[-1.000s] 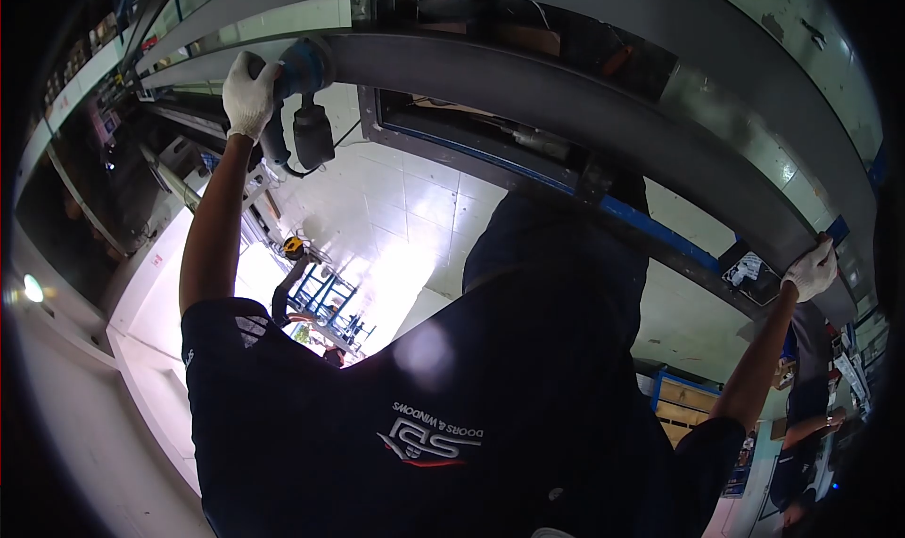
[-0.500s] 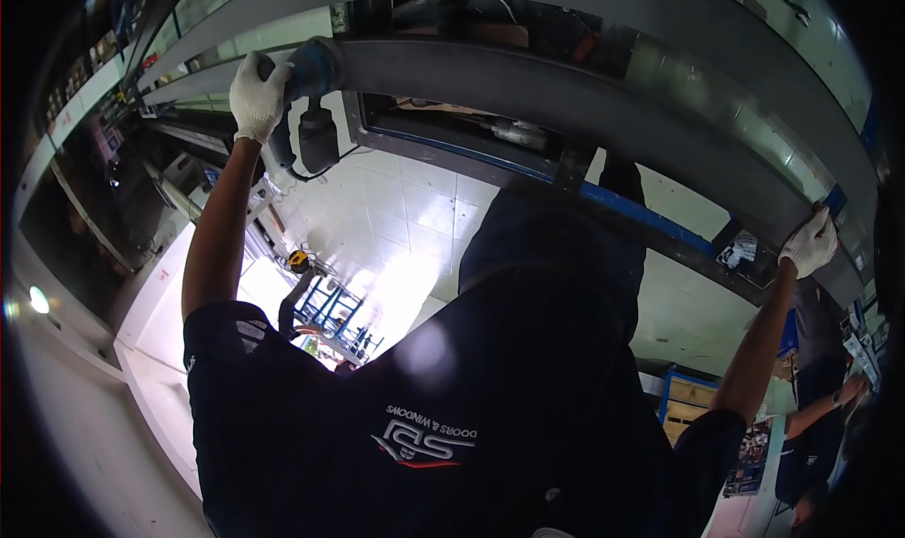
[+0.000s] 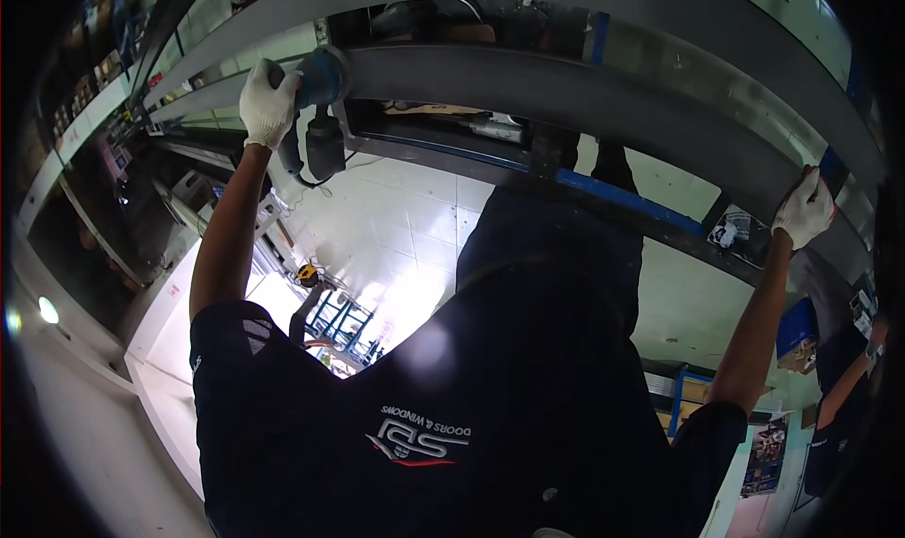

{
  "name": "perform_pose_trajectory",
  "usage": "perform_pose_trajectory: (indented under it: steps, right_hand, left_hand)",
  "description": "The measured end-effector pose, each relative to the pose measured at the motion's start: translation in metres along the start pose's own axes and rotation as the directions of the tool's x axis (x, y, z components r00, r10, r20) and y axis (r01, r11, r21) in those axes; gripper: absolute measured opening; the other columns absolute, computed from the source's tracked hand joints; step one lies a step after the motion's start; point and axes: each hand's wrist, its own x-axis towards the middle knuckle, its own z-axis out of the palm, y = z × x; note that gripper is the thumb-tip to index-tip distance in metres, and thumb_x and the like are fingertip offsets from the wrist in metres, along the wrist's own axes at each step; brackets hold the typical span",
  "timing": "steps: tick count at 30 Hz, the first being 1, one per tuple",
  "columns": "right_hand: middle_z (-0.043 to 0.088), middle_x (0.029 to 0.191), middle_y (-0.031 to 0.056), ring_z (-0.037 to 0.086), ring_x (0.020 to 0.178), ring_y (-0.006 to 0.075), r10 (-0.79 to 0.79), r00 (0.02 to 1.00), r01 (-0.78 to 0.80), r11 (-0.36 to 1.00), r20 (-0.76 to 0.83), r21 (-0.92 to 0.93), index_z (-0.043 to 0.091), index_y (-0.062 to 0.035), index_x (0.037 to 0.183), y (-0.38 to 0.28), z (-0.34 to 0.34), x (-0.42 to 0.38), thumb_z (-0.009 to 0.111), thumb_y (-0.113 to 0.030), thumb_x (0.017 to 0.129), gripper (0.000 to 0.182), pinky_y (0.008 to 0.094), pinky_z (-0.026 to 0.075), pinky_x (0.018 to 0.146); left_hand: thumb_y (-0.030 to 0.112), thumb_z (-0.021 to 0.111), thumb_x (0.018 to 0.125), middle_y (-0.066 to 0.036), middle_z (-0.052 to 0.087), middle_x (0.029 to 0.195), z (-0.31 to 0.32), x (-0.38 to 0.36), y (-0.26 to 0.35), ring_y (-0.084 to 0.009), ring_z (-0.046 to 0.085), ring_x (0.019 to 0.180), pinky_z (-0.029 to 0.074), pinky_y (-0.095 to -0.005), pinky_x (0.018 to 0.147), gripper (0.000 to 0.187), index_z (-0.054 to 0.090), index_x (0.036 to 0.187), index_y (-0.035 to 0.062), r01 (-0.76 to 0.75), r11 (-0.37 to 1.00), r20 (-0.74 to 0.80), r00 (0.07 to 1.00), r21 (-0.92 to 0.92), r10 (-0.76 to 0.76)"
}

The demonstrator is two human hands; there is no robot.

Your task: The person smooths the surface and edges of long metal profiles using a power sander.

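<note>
Both hands wear white knitted gloves and are on a long grey metal frame (image 3: 528,81), a flat, smooth, matt section that bends across the upper part of the view. A thin blue strip (image 3: 622,202) runs along its near edge.

The only container that shows is a blue box (image 3: 797,326) at the far right. What is in it cannot be made out at the dark edge of the view.

The left hand (image 3: 268,103) is closed in a full fist round a power tool (image 3: 319,81). The tool has a rounded blue body, which lies against the frame, and a black block (image 3: 323,147) that hangs below it. A dark cord (image 3: 304,176) loops down from the tool. It may be a grinder or sander, but the working face is hidden.

The right hand (image 3: 803,208), well apart from the tool, grips the frame's edge at the right end with its fingers curled over the metal. Just beside it a black-and-white label (image 3: 728,233) sits under the frame.

Below lies a glossy floor of pale square tiles (image 3: 424,218). The person's dark shirt fills the foreground. At the right edge a co-worker's arm (image 3: 842,390) shows in a dark sleeve.
</note>
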Motion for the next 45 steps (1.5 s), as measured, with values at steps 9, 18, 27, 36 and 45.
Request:
perform_pose_trajectory:
  steps: [9,18,27,36,45]
  right_hand:
    - [0.085,0.114,0.0119,0.073,0.116,0.0347,-0.019,1.0,0.019,1.0,-0.024,-0.017,0.089,-0.0111,0.111,0.0,0.003,-0.002,0.064,-0.051,0.111,0.047,0.0474,0.049,0.112]
    - [0.084,0.116,0.0098,0.072,0.123,0.0324,-0.026,0.998,0.029,0.998,-0.058,0.057,0.088,-0.0132,0.115,-0.002,0.008,-0.006,0.062,-0.052,0.111,0.048,0.0471,0.044,0.119]
    - [0.082,0.13,0.0097,0.07,0.132,0.0316,-0.042,0.999,0.042,0.999,-0.021,-0.017,0.087,-0.0129,0.121,0.004,0.015,-0.004,0.057,-0.057,0.112,0.054,0.0455,0.039,0.125]
    - [0.083,0.119,0.0019,0.071,0.127,0.0256,-0.036,0.996,0.037,0.999,-0.077,0.011,0.088,-0.0186,0.116,-0.014,0.004,-0.008,0.061,-0.053,0.11,0.044,0.0498,0.036,0.129]
    - [0.082,0.12,-0.0031,0.069,0.13,0.0215,-0.036,0.993,0.041,0.998,-0.108,0.042,0.087,-0.021,0.117,-0.016,0.012,-0.011,0.059,-0.055,0.111,0.045,0.0514,0.031,0.134]
  left_hand:
    - [0.035,0.076,0.088,-0.024,0.069,0.098,0.001,-0.018,0.044,-0.0486,0.068,0.097,0.054,-0.0532,0.089,0.038,0.065,0.099,0.0014,-0.029,0.999,0.026,0.999,0.018,0.028]
    - [0.035,0.075,0.086,-0.024,0.07,0.103,0.003,-0.039,0.089,-0.0486,0.069,0.099,0.055,-0.0531,0.09,0.038,0.066,0.101,0.0014,-0.067,0.997,0.029,0.997,0.027,0.066]
    - [0.034,0.074,0.086,-0.02,0.069,0.102,0.006,-0.064,0.144,-0.0464,0.07,0.095,0.055,-0.0535,0.087,0.035,0.067,0.1,0.0027,-0.135,0.991,0.034,0.99,0.023,0.134]
    - [0.033,0.074,0.085,-0.02,0.067,0.101,0.006,-0.088,0.204,-0.046,0.068,0.094,0.055,-0.0535,0.086,0.034,0.066,0.101,0.0042,-0.23,0.973,0.071,0.971,0.026,0.228]
    - [0.031,0.075,0.084,-0.02,0.066,0.102,0.009,-0.112,0.266,-0.0451,0.069,0.097,0.056,-0.054,0.087,0.033,0.066,0.1,0.003,-0.31,0.951,0.091,0.948,0.022,0.307]
